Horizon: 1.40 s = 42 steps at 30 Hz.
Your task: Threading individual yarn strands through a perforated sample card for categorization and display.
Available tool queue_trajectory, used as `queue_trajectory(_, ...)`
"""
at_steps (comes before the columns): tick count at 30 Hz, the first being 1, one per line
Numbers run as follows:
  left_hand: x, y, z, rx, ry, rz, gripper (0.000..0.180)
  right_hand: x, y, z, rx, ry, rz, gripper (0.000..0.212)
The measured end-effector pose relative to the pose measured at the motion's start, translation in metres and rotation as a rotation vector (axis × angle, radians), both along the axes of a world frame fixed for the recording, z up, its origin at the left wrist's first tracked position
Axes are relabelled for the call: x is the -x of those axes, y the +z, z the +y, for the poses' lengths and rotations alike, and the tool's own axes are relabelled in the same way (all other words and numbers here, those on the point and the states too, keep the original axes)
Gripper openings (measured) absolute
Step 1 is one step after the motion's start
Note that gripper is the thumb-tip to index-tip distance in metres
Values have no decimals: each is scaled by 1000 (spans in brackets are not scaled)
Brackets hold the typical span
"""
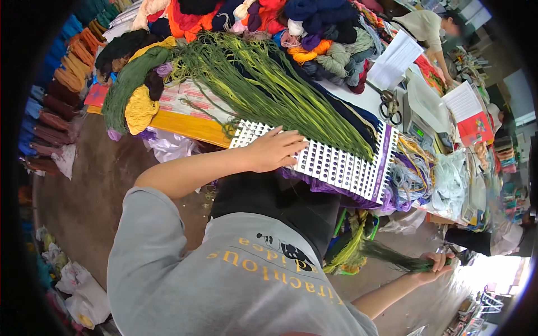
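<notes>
Nearby, heaped skeins (322, 39), scissors (388, 99); left grip (278, 148) flat on white cards (330, 167), right grip (437, 267) round green strands (395, 257).

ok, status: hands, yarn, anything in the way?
Left hand on white punched cards. Right hand gripping dark green strands. Green yarn reaching onto those cards. No obstruction visible; scissors apart from both hands.

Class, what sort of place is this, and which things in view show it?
Probably a thread or yarn workshop: multicoloured soft thread skeins lie heaped on a yellow-edged table, long green thread strands reach white cards with rows of dark holes, and a pale digital scale stands nearby.
</notes>
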<state>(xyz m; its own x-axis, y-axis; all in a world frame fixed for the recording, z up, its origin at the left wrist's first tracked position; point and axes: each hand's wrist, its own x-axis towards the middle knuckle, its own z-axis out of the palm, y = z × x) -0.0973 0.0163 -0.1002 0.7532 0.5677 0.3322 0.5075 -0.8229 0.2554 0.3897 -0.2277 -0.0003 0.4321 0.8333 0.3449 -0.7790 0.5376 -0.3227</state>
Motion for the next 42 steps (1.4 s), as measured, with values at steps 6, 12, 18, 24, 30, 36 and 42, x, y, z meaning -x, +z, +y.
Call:
queue_trajectory(6, 100, 11, 84, 123, 387, 409, 29, 5, 4, -22, 52, -73, -88, 35)
queue_trajectory(12, 289, 39, 170, 70, 1084, 57, 34, 3, -18, -10, 62, 31, -12, 37)
queue_trajectory(18, 125, 37, 62, 1409, 262, -545, 48, 22, -30, 16, 117, 101, -52, 38)
queue_trajectory(24, 156, 18, 82, 1309, 402, -15, 47, 29, -21, 14, 169, 94, -97, 38)
queue_trajectory(30, 367, 38, 209, 72, 1172, -148, 44, 23, -34, 9, 179, 70, -17, 38)
queue_trajectory(36, 188, 62, 131, 1102, 530, -463, 35, 35, -35, 11, 212, 41, -65, 37)
queue_trajectory(42, 184, 2, 114, 1782, 88, -135, 64, 44, -29, 22, 271, 24, -151, 37)
